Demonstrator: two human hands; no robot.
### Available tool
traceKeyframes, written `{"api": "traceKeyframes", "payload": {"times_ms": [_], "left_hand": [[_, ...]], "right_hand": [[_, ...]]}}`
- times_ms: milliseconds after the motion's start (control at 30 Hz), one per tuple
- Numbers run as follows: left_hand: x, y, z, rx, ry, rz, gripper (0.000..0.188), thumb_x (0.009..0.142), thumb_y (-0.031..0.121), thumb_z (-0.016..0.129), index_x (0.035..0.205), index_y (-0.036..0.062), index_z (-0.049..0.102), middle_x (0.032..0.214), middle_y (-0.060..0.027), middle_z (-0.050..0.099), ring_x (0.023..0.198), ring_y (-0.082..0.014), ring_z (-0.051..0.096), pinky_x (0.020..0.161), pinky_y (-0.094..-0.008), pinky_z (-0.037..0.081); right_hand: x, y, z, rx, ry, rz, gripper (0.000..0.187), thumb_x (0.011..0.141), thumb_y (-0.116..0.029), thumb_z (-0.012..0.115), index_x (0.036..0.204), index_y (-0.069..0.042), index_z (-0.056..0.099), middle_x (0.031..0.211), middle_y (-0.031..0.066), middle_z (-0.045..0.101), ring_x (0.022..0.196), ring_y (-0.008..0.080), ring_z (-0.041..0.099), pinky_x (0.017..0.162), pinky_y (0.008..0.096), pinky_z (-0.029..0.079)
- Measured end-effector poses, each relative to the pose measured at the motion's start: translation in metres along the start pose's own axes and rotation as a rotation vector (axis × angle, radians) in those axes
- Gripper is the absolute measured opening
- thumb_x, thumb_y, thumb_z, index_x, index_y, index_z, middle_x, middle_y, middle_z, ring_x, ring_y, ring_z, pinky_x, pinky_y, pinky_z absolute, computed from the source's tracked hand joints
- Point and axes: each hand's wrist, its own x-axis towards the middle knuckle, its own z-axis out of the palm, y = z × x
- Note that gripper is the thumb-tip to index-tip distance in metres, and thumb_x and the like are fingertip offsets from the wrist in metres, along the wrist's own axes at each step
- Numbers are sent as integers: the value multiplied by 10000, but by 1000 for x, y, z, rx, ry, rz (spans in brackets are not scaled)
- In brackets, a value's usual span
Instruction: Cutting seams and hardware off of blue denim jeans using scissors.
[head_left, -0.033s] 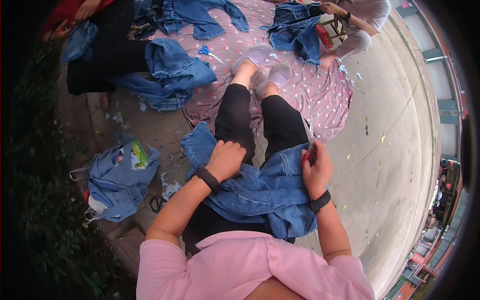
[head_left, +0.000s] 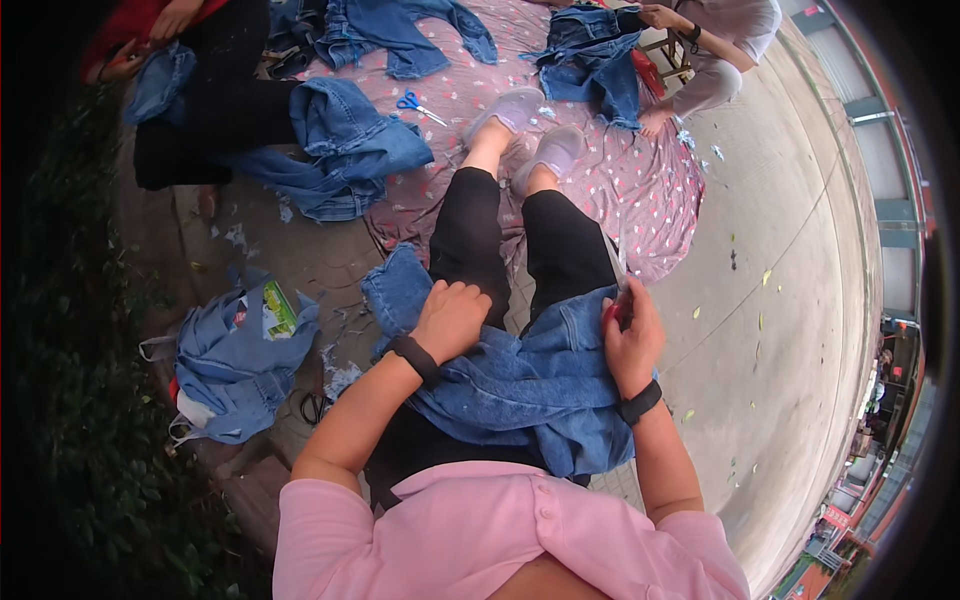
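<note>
Across my lap lies a blue denim garment (head_left: 520,385), bunched and folded over my black trousers. My left hand (head_left: 455,318) rests on it near my left knee, fingers curled into the cloth; their tips are hidden. At the garment's right edge my right hand (head_left: 634,335) is closed round red-handled scissors (head_left: 619,268). Their pale blades point away from me beyond my fingers, and most of the handle is hidden in the palm. The blades stand beside my right knee, apart from my left hand.
A pink patterned sheet (head_left: 640,215) lies under my feet, with blue-handled scissors (head_left: 421,107) and more jeans (head_left: 350,150) on it. A denim bag (head_left: 235,370) stands at my left beside cloth scraps. Two people handle denim at the far left and far right.
</note>
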Motion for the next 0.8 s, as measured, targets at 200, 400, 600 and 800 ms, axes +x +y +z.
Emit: {"api": "traceKeyframes", "payload": {"times_ms": [200,400,600,800], "left_hand": [[-6,-6,4,5,38,-57,70,693,47,572,740,100,575,784,-49,557,822,-237,550,697,-367,392],[-20,-17,-2,-115,257,-129,56,797,147,598,784,92,602,794,-82,548,827,-264,546,729,-392,401],[-42,-42,-13,-292,290,-265,189,825,220,623,906,50,640,939,-105,608,909,-315,576,785,-411,448],[-22,-51,-18,-400,133,-289,283,868,257,577,1047,44,626,1078,-120,610,1010,-320,573,873,-416,438]], "right_hand": [[-4,5,-1,-33,8,-3,362,763,-48,635,1117,-85,566,762,74,581,694,243,582,625,345,462],[-15,10,-4,-21,-62,30,379,758,-66,639,1126,-97,556,801,78,591,727,263,588,641,358,464],[-28,12,-9,-20,-43,-8,372,761,-66,627,1123,-99,547,853,98,592,778,295,586,662,380,466],[-30,13,-12,2,-28,-24,367,763,-64,620,1120,-98,543,868,105,590,799,302,581,683,384,467]]}}
